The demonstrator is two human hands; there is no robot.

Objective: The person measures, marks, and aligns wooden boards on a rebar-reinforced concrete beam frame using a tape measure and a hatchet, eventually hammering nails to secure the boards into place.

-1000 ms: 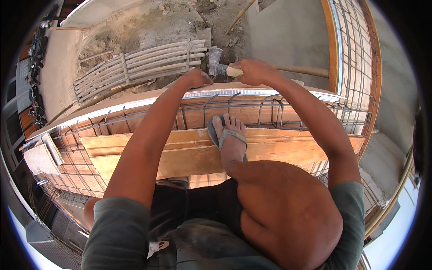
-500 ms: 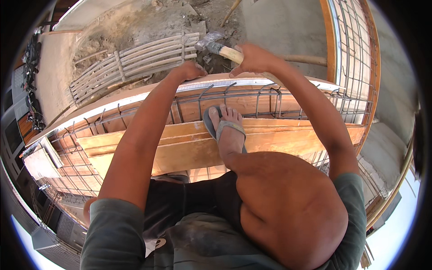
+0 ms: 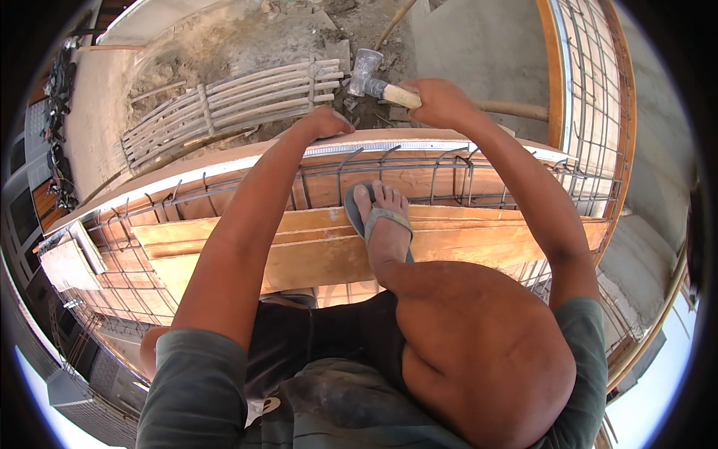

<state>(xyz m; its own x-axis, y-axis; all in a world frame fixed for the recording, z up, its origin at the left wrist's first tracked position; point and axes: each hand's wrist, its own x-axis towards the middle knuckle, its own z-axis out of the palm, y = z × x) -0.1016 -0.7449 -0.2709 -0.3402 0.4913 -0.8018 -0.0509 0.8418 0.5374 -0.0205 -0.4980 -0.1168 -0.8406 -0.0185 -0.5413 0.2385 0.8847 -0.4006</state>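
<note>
My right hand [image 3: 440, 103] is closed around the pale wooden handle of a hammer [image 3: 366, 72]. The hammer's grey metal head is raised beyond the far edge of the formwork board [image 3: 419, 135], to the left of that hand. My left hand [image 3: 326, 123] rests at the same board's top edge, its fingers drawn together on the outer side. Whatever the fingers may pinch there is hidden. My foot in a grey flip-flop [image 3: 389, 213] stands on stacked wooden planks [image 3: 314, 254] below the hands.
Bent steel bars [image 3: 345, 159] run along the inside of the board. A bamboo rack [image 3: 224, 112] lies on the dirt ground beyond it, lower down. On the right rises a steel mesh [image 3: 598, 82] beside an orange-edged panel. A round wooden pole [image 3: 512, 110] extends behind my right wrist.
The hammer has swung, its head now more upright and slightly farther right, with my right hand shifted right. My left hand stays at the board edge; the whole view has shifted slightly.
</note>
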